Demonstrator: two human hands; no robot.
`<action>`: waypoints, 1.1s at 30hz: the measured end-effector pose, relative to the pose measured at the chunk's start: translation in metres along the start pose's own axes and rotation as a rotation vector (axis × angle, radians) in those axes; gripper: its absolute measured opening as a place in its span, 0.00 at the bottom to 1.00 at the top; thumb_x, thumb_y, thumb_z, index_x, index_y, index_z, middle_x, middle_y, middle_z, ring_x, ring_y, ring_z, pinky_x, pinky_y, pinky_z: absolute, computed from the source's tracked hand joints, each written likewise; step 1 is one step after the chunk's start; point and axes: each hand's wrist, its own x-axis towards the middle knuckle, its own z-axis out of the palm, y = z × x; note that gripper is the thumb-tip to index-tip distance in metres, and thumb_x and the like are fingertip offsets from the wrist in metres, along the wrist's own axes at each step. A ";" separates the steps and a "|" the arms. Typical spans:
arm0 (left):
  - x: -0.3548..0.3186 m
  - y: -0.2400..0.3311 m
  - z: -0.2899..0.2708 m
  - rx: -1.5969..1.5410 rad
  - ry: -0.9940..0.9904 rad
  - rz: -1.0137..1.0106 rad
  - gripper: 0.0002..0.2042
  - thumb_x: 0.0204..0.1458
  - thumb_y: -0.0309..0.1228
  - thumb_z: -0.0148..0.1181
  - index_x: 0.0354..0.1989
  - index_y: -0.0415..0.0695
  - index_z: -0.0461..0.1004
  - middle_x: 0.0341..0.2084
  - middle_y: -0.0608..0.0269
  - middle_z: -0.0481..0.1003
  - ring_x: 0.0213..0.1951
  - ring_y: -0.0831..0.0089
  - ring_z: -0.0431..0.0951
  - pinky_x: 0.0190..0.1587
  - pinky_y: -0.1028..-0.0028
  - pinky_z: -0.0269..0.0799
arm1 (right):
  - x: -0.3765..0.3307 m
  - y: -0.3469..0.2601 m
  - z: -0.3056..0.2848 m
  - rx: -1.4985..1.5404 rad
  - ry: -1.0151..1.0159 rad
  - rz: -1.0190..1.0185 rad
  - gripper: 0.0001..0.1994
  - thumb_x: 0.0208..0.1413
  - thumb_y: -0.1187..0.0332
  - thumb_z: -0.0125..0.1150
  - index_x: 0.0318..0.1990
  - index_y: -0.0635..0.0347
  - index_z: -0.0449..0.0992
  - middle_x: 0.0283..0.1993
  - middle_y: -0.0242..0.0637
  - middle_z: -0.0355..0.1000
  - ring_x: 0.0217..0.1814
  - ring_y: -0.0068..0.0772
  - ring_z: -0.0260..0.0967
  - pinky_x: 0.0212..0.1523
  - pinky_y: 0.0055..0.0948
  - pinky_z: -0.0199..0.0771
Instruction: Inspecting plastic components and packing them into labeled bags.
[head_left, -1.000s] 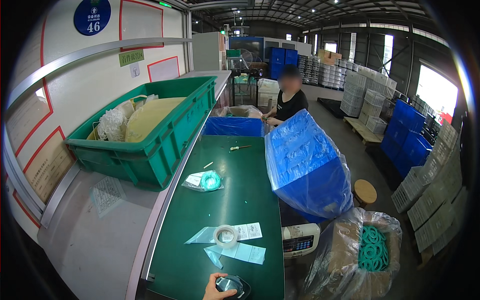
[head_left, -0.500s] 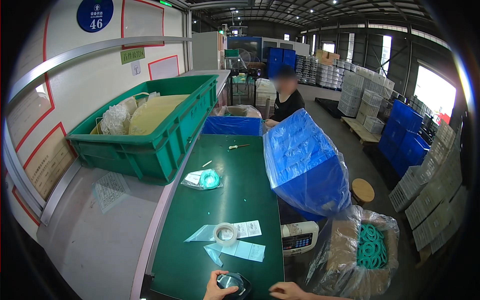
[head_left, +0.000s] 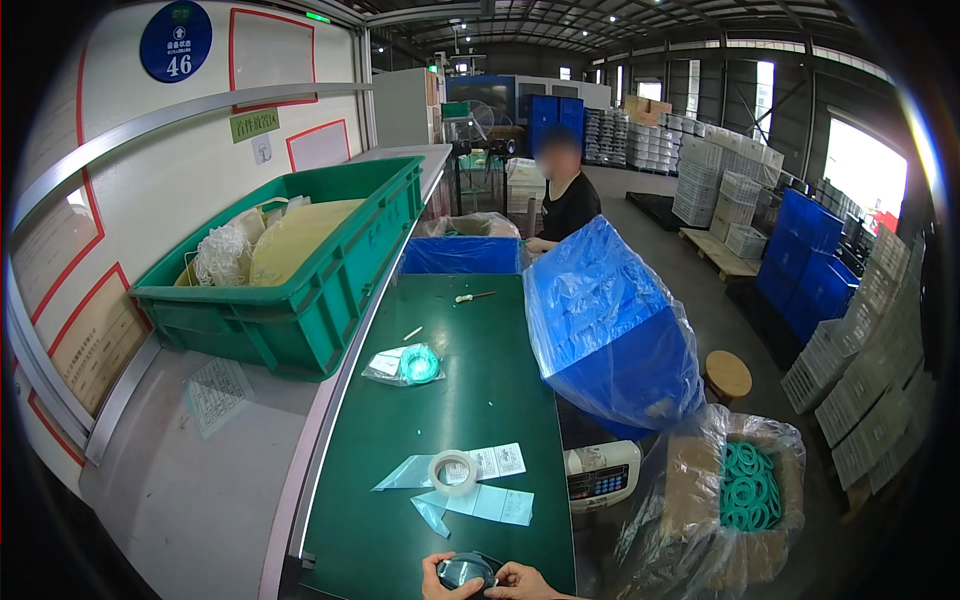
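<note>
At the near edge of the green work table (head_left: 455, 390), my left hand (head_left: 446, 577) grips a dark, glossy, rounded object (head_left: 466, 571) whose kind I cannot make out. My right hand (head_left: 520, 582) pinches its right side. Just beyond the hands, a roll of clear tape (head_left: 453, 472) rests on two pale strips with printed labels (head_left: 500, 506). Farther up the table lies a clear bag of green rings (head_left: 418, 364), with a white slip in it.
Left stands a green crate (head_left: 290, 320) holding yellow sheets and white string. A plastic-covered blue bin (head_left: 625, 370), a scale (head_left: 602, 475) and a lined carton of green rings (head_left: 685, 490) stand right. A co-worker (head_left: 572, 195) sits beyond.
My right hand has moved left from beside the dark object and now touches it. My left hand keeps its hold. The view has shifted slightly.
</note>
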 end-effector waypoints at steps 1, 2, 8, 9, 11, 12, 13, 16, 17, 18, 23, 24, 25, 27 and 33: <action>0.000 0.001 0.000 0.003 0.002 0.006 0.34 0.33 0.34 0.71 0.51 0.41 0.60 0.41 0.56 0.66 0.44 0.67 0.67 0.49 0.69 0.64 | -0.002 -0.006 0.001 0.079 -0.028 0.036 0.12 0.43 0.75 0.69 0.30 0.62 0.69 0.22 0.37 0.71 0.22 0.24 0.70 0.22 0.25 0.70; 0.000 0.001 0.000 0.006 0.004 0.012 0.34 0.33 0.33 0.71 0.51 0.41 0.60 0.41 0.56 0.66 0.44 0.67 0.67 0.49 0.68 0.64 | -0.003 -0.007 0.001 0.080 -0.028 0.039 0.12 0.43 0.75 0.69 0.30 0.62 0.69 0.22 0.37 0.71 0.22 0.24 0.70 0.22 0.25 0.70; 0.003 -0.004 -0.002 0.033 0.000 0.022 0.33 0.33 0.32 0.71 0.50 0.41 0.60 0.41 0.55 0.67 0.44 0.67 0.67 0.49 0.69 0.64 | 0.001 -0.001 -0.006 0.166 -0.084 0.074 0.09 0.47 0.72 0.66 0.31 0.61 0.70 0.22 0.38 0.72 0.20 0.26 0.70 0.21 0.24 0.69; 0.004 -0.003 -0.002 0.032 0.002 0.021 0.33 0.33 0.32 0.71 0.50 0.41 0.60 0.41 0.55 0.67 0.44 0.67 0.67 0.49 0.69 0.64 | 0.001 -0.002 -0.005 0.176 -0.091 0.072 0.09 0.49 0.71 0.65 0.31 0.61 0.70 0.23 0.39 0.72 0.20 0.26 0.70 0.21 0.24 0.69; 0.002 -0.001 -0.001 -0.005 0.002 0.005 0.33 0.33 0.33 0.71 0.50 0.41 0.61 0.41 0.56 0.67 0.44 0.67 0.67 0.48 0.69 0.64 | 0.000 -0.003 -0.005 0.184 -0.100 0.073 0.09 0.50 0.70 0.64 0.31 0.61 0.70 0.23 0.39 0.73 0.20 0.26 0.70 0.21 0.23 0.69; 0.003 -0.002 -0.001 -0.007 0.006 0.005 0.33 0.33 0.33 0.71 0.50 0.41 0.61 0.41 0.56 0.67 0.44 0.67 0.67 0.48 0.69 0.64 | 0.000 -0.006 -0.004 0.179 -0.092 0.090 0.08 0.50 0.69 0.63 0.31 0.62 0.70 0.24 0.39 0.73 0.20 0.26 0.70 0.21 0.23 0.69; 0.004 -0.003 -0.002 0.004 0.005 0.012 0.33 0.33 0.33 0.71 0.50 0.41 0.60 0.41 0.56 0.67 0.44 0.67 0.67 0.48 0.69 0.64 | 0.000 -0.008 -0.004 0.174 -0.080 0.108 0.08 0.51 0.69 0.62 0.31 0.62 0.70 0.24 0.40 0.73 0.20 0.27 0.70 0.21 0.23 0.69; 0.004 -0.002 -0.002 0.020 -0.004 0.031 0.33 0.34 0.34 0.71 0.50 0.41 0.60 0.41 0.56 0.67 0.44 0.67 0.67 0.48 0.69 0.64 | 0.001 -0.012 -0.005 0.143 -0.085 0.103 0.07 0.52 0.68 0.60 0.31 0.62 0.70 0.25 0.40 0.74 0.20 0.27 0.70 0.20 0.24 0.69; 0.004 -0.001 -0.001 0.025 -0.014 0.043 0.33 0.34 0.34 0.72 0.50 0.41 0.60 0.41 0.56 0.67 0.43 0.67 0.67 0.48 0.69 0.64 | 0.002 -0.011 -0.006 0.142 -0.084 0.105 0.07 0.52 0.68 0.60 0.31 0.62 0.70 0.25 0.40 0.74 0.20 0.27 0.70 0.20 0.24 0.69; 0.003 0.002 0.000 0.026 -0.013 0.045 0.33 0.34 0.34 0.72 0.50 0.41 0.60 0.41 0.56 0.67 0.43 0.67 0.67 0.48 0.69 0.64 | 0.003 -0.010 -0.007 0.140 -0.090 0.122 0.07 0.52 0.69 0.59 0.32 0.62 0.70 0.25 0.40 0.74 0.21 0.27 0.70 0.21 0.24 0.69; 0.000 0.009 0.001 -0.017 -0.024 -0.017 0.34 0.33 0.35 0.72 0.49 0.41 0.60 0.41 0.56 0.67 0.44 0.67 0.67 0.49 0.68 0.64 | 0.004 -0.010 -0.009 0.077 -0.114 0.118 0.06 0.52 0.70 0.58 0.32 0.63 0.70 0.27 0.41 0.74 0.23 0.28 0.71 0.22 0.25 0.70; 0.001 0.009 0.001 -0.018 -0.023 -0.020 0.34 0.33 0.35 0.72 0.49 0.41 0.60 0.41 0.56 0.67 0.44 0.67 0.67 0.49 0.68 0.64 | 0.003 -0.010 -0.009 0.080 -0.124 0.124 0.06 0.52 0.70 0.58 0.32 0.63 0.70 0.28 0.42 0.74 0.23 0.28 0.72 0.22 0.25 0.71; 0.004 0.009 0.000 -0.015 -0.033 -0.022 0.34 0.33 0.35 0.72 0.49 0.41 0.60 0.41 0.56 0.67 0.45 0.67 0.67 0.49 0.68 0.63 | 0.002 -0.011 -0.009 0.083 -0.133 0.131 0.06 0.53 0.70 0.57 0.32 0.64 0.69 0.29 0.43 0.74 0.24 0.28 0.72 0.23 0.25 0.71; 0.007 0.006 -0.003 -0.015 -0.038 -0.032 0.34 0.32 0.35 0.72 0.49 0.41 0.60 0.41 0.55 0.67 0.45 0.67 0.66 0.49 0.67 0.63 | 0.001 -0.012 -0.009 0.100 -0.130 0.145 0.07 0.53 0.69 0.58 0.34 0.63 0.70 0.31 0.44 0.74 0.25 0.29 0.72 0.25 0.27 0.72; 0.011 0.004 -0.011 0.337 -0.040 0.094 0.35 0.30 0.37 0.76 0.46 0.40 0.62 0.40 0.57 0.68 0.44 0.69 0.68 0.49 0.71 0.64 | 0.009 0.023 -0.034 0.503 -0.342 0.289 0.08 0.61 0.70 0.51 0.42 0.66 0.67 0.36 0.44 0.71 0.39 0.35 0.73 0.37 0.31 0.75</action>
